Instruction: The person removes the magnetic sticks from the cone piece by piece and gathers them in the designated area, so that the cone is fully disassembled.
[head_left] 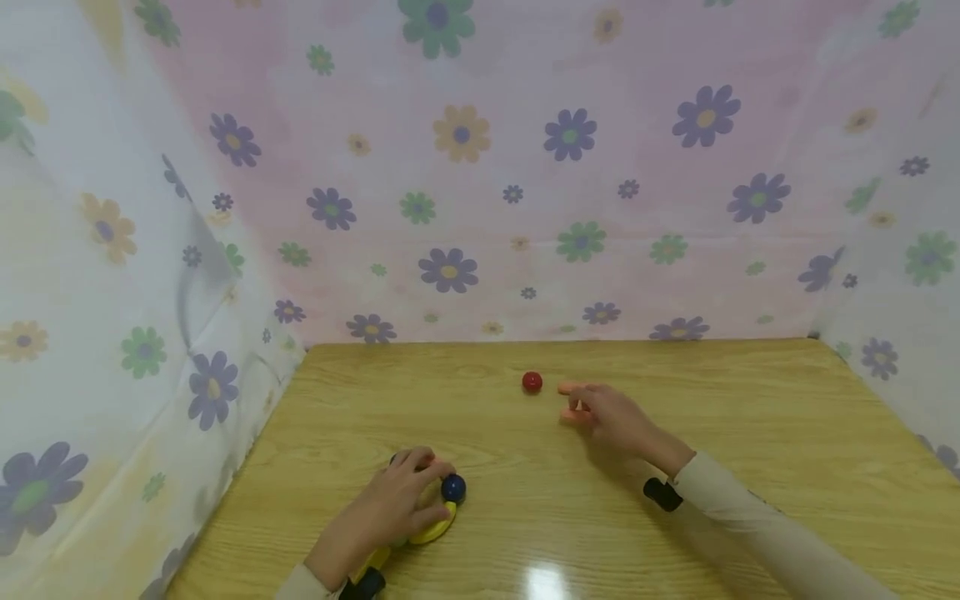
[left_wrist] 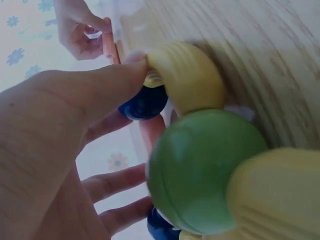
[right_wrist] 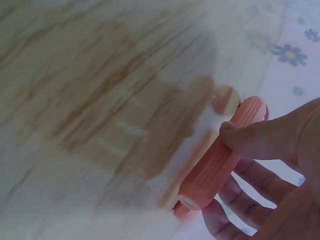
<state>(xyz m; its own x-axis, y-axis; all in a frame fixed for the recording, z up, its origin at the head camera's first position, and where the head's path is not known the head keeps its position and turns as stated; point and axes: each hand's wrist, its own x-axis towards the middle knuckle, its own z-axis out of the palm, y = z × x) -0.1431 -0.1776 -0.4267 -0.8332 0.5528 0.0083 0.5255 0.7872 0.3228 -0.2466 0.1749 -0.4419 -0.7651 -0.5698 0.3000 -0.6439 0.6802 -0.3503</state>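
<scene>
My left hand point(head_left: 390, 504) curls over a joined group of toy balls and ribbed sticks. Its thumb presses the curved yellow stick point(left_wrist: 192, 75) close to a blue ball point(head_left: 453, 488), with the fingers around the far side. A green ball point(left_wrist: 200, 170) joins that curve to another yellow stick point(left_wrist: 280, 195); a second blue ball point(left_wrist: 161, 227) shows lower down. My right hand point(head_left: 618, 421) pinches an orange ribbed stick point(right_wrist: 215, 170) with a metal disc in its end. Another orange stick point(head_left: 567, 387) lies just beyond it, partly hidden by the fingers.
A red ball point(head_left: 532, 382) sits alone near the back of the wooden table point(head_left: 495, 467), left of the right hand. Flower-patterned cloth point(head_left: 517, 167) rises behind the table and along both sides.
</scene>
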